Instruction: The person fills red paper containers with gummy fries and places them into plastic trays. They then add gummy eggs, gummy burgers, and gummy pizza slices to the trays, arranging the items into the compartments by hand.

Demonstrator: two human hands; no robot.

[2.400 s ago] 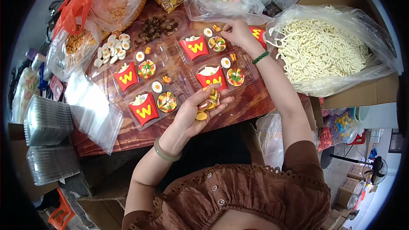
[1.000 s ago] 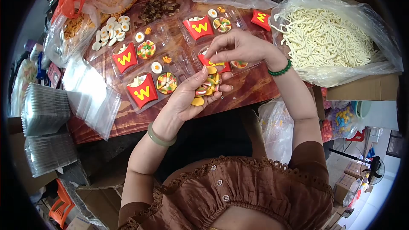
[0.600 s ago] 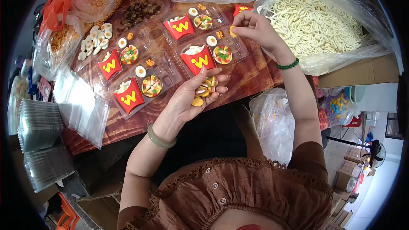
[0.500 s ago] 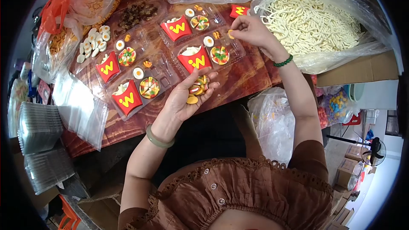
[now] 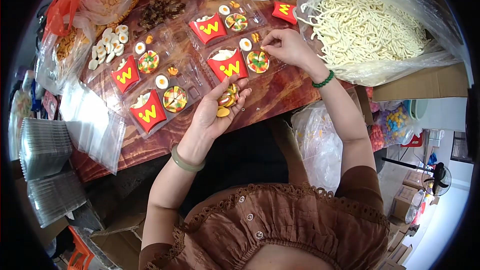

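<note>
My left hand point(image 5: 207, 116) is cupped, palm up, around several small yellow, red and green burger-like pieces point(image 5: 229, 97). My right hand point(image 5: 290, 49) pinches a small yellow piece point(image 5: 263, 48) over the edge of the nearer right clear plastic tray point(image 5: 279, 59). That tray holds a red fries box point(image 5: 229, 66), a fried-egg piece point(image 5: 245, 44), a pizza piece point(image 5: 258, 62) and a small orange piece point(image 5: 255, 37). Behind it lies another filled tray with a red fries box point(image 5: 208, 29). Two more filled trays are on the left, including a red fries box point(image 5: 149, 112).
A bag of pale fries-like strands point(image 5: 370, 30) lies at right, near a lone red box point(image 5: 284, 12). Loose egg pieces point(image 5: 109, 47) and brown pieces point(image 5: 160, 12) lie at the back left. Clear plastic bags point(image 5: 92, 125) and stacked lids point(image 5: 45, 145) stand left.
My right hand has moved left and slightly down with the yellow piece, closer to the nearer right tray. My left hand has shifted slightly, still cupping its pieces.
</note>
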